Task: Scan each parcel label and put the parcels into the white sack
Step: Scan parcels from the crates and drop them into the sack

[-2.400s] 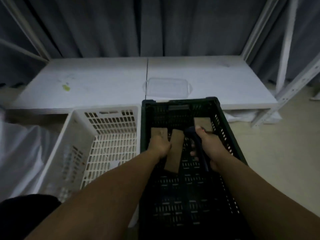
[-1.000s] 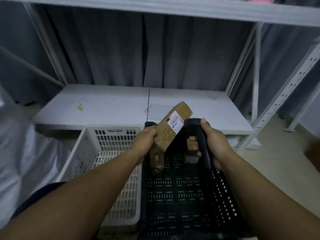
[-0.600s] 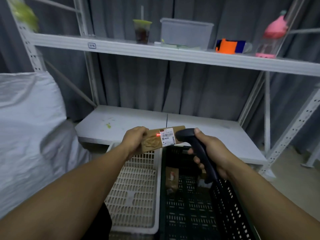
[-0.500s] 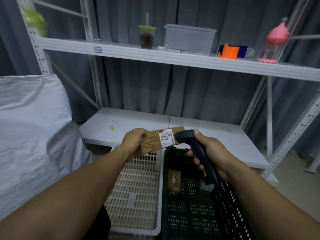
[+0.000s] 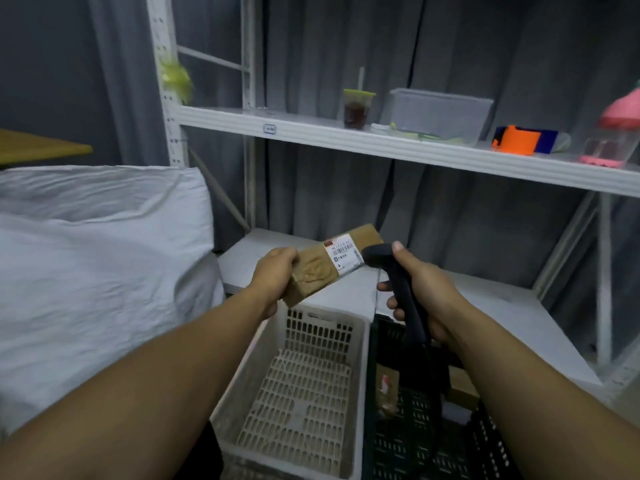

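Holding parcel (image 5: 323, 271) above white crate (image 5: 356, 344) rim, scanner (image 5: 398, 285) just beside

We see a brown parcel (image 5: 311, 273) with a white label (image 5: 343, 255), black-barred and red-cornered. The scanner (image 5: 406, 299) is black, the sack (image 5: 97, 258) white, one slotted crate (image 5: 304, 386) cream, the other crate (image 5: 433, 452) dark.

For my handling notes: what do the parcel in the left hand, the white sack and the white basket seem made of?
Parcel: brown cardboard or kraft paper, matte, seemingly under clear tape, given the wrinkled shine; printed white label, likely paper.
White sack: probably woven plastic cloth; soft creases, faint sheen.
White basket: rigid moulded plastic; slotted grid walls, dull finish.
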